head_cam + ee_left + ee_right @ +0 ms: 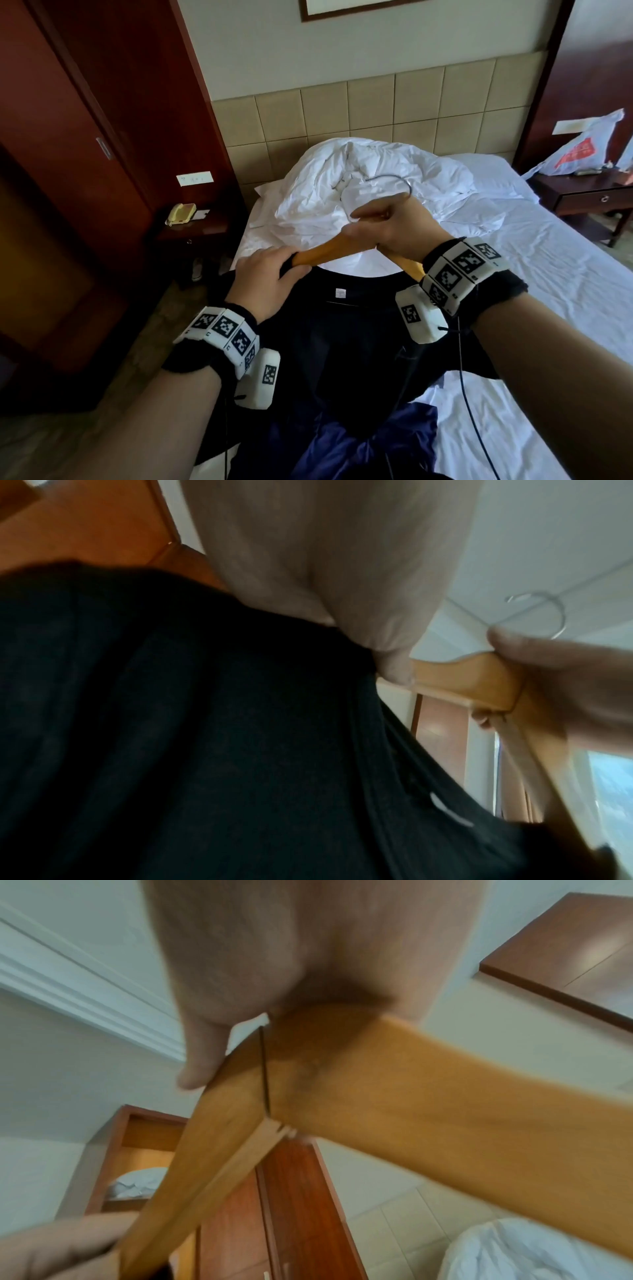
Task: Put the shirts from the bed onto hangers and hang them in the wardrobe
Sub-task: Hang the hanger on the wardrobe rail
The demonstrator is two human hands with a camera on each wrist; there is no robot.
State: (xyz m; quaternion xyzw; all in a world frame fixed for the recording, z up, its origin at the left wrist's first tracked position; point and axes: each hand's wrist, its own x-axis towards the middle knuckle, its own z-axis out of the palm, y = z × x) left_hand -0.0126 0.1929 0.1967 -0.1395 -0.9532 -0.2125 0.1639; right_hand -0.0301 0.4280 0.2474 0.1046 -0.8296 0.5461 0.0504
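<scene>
A wooden hanger [329,251] with a metal hook [394,178] is held above the bed. My right hand [390,226] grips its middle, just under the hook. My left hand [267,277] pinches the shoulder of a black shirt [342,342] against the hanger's left arm. The shirt hangs down from the hanger with its neck opening facing me. The left wrist view shows the black shirt [205,723] bunched at the hanger [462,677]. In the right wrist view the hanger [377,1096] fills the frame. A dark blue shirt [359,445] lies on the bed below.
The bed [548,274] has a white sheet and a crumpled white duvet [359,181] at its head. The dark red wardrobe [68,171] stands on the left. Beside it is a nightstand with a phone [180,213]. Another nightstand [589,195] holds a plastic bag at right.
</scene>
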